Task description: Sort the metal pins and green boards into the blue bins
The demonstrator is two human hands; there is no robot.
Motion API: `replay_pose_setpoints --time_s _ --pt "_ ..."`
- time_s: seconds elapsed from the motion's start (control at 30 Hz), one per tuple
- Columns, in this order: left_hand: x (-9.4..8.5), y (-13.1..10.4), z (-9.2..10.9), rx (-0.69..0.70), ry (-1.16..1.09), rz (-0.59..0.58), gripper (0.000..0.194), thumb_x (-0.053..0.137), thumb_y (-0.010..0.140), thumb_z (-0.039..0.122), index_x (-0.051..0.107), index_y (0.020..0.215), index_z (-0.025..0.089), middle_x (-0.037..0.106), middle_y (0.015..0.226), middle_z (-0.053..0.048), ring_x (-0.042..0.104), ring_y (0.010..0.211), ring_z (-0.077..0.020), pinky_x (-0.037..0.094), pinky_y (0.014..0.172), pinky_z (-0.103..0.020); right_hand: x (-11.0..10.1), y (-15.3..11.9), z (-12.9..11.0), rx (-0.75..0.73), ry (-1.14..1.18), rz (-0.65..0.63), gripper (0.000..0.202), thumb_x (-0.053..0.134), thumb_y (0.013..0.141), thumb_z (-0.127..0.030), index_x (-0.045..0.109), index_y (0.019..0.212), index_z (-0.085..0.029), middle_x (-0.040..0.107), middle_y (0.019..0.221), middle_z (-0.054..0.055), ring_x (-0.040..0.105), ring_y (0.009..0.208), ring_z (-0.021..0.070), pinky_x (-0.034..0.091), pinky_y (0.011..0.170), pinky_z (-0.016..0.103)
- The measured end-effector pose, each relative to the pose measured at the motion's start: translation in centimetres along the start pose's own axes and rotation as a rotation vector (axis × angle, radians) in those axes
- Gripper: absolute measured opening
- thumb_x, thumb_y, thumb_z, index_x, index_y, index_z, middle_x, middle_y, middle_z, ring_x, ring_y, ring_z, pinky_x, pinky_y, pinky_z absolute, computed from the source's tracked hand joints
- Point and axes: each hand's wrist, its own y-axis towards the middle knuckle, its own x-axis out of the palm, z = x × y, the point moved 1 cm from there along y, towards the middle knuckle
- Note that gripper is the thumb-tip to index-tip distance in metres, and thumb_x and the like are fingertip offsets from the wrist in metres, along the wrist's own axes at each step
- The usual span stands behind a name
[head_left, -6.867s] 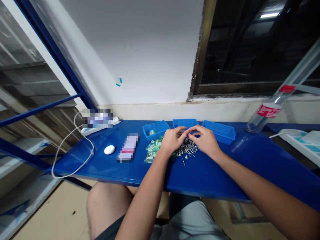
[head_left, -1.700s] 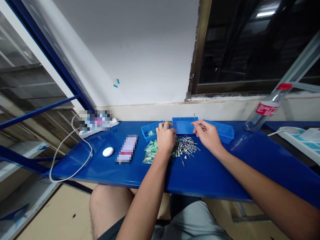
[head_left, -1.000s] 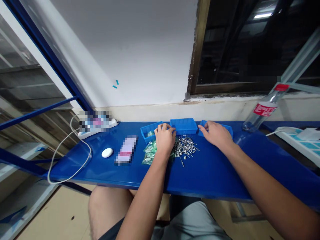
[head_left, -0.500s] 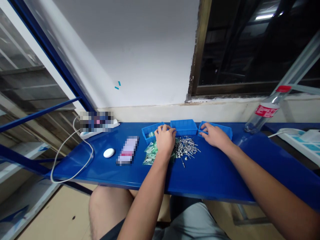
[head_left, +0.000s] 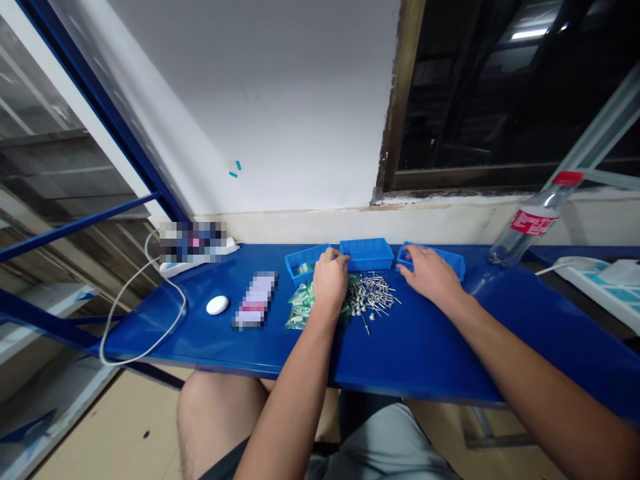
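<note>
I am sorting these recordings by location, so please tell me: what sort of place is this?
Probably a small workshop or factory workstation: a pile of what look like blind rivets lies before three blue plastic parts bins on a blue workbench.

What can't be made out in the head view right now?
All in the head view:
Whether the left hand holds anything: its own back hides the palm.
Some green packets: behind that hand.
Contents of the right bin: mostly covered by the right hand.
Lilac item: pixelated.
Bottle label: lettering too small and blurred.
White object: cut off by the right edge.
</note>
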Motion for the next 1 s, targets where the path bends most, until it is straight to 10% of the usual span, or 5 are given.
replay_pose_setpoints --time_s 0.17,0.57,1.0 --pt "0.3 0.3 -0.3 0.017 -0.081 -0.010 0.029 0.055 0.101 0.015 0.080 0.112 0.027 0.068 0.119 -0.007 0.065 0.102 -0.0224 0.054 0.091 -0.034 -0.8 0.0 -1.6 -0.224 0.116 0.146 0.031 0.052 0.100 -0.032 0.070 0.123 -0.022 0.071 0.120 0.015 0.054 0.124 0.0379 0.045 0.107 0.057" --pt "-0.5 0.0 0.8 0.084 -0.013 0.027 0.026 0.055 0.104 0.024 0.072 0.124 0.023 0.069 0.124 -0.009 0.060 0.115 -0.0279 0.049 0.098 -0.042 1.2 -0.6 -7.0 -0.594 0.341 -0.051 0.019 0.064 0.099 -0.028 0.073 0.114 -0.022 0.075 0.112 0.011 0.060 0.118 0.0315 0.054 0.100 0.049" --pt "-1.6 -0.4 1.8 0.286 -0.251 0.009 0.034 0.044 0.109 0.031 0.060 0.138 0.023 0.068 0.131 -0.010 0.061 0.123 -0.0257 0.050 0.110 -0.044 0.5 0.0 -6.3 -0.267 0.571 0.156 0.019 0.058 0.098 -0.026 0.075 0.107 -0.026 0.078 0.105 0.007 0.072 0.097 0.0267 0.059 0.093 0.045"
